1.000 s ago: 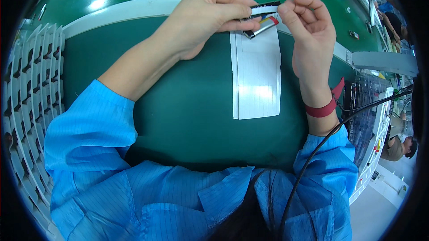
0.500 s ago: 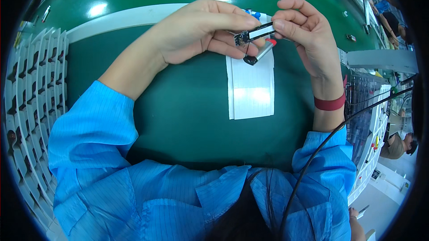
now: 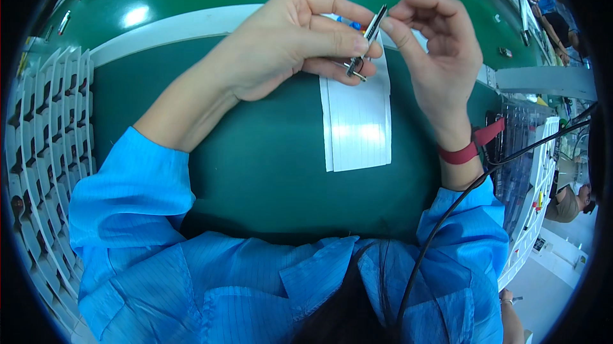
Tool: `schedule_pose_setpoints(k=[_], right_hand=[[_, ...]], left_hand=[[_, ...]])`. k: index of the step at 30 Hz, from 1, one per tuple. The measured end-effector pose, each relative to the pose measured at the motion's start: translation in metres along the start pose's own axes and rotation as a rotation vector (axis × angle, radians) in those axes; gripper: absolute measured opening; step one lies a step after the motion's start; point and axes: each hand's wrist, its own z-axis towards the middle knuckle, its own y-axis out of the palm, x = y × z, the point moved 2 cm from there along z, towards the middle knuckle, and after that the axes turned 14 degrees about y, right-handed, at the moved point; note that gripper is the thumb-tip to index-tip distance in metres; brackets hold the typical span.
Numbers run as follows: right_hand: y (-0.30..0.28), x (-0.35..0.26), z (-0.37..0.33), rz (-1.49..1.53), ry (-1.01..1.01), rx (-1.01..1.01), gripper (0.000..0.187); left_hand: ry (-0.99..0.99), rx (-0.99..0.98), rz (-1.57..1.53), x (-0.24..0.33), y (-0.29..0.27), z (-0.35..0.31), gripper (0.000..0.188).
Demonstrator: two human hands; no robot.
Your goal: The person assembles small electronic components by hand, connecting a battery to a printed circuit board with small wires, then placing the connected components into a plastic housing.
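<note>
My left hand (image 3: 281, 41) pinches a narrow circuit board (image 3: 374, 30) between thumb and fingers, over the far middle of the green mat. The board is tilted nearly on edge, its upper end pointing away from me. Its lower end, with small parts and a short dark wire, sticks out below my left thumb. Close beside the upper end, my right hand (image 3: 444, 57) has its thumb and index fingertips together. Anything between those fingertips is too small to make out. The silver cylinder with a red end is hidden now.
White lined paper sheets (image 3: 357, 127) lie on the green mat (image 3: 268, 159) below my hands. White slotted racks (image 3: 48, 133) stand at the left. A black cable (image 3: 440, 229) crosses my right sleeve. Beyond the white rim (image 3: 185, 30) runs a green surface with several small parts.
The board has turned from lying sideways to steeply upright in my left hand. My right fingers have come off its flat end to beside its tip. The silver cylinder has gone from sight.
</note>
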Motion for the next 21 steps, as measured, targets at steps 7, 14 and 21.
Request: schedule_pose_setpoints(k=[7,14,21], right_hand=[[-0.001,0.002,0.001,0.062,0.117,-0.059,0.030],[0.002,-0.004,-0.002,-0.428,-0.285,-0.096,0.016],[0.009,0.004,-0.003,-0.004,-0.021,0.185,0.021]], left_hand=[[-0.003,0.000,0.082,0.001,0.001,-0.002,0.034],[-0.052,0.020,0.054,-0.004,-0.002,-0.004,0.035],[-0.029,0.034,-0.019,-0.001,-0.005,0.000,0.034]])
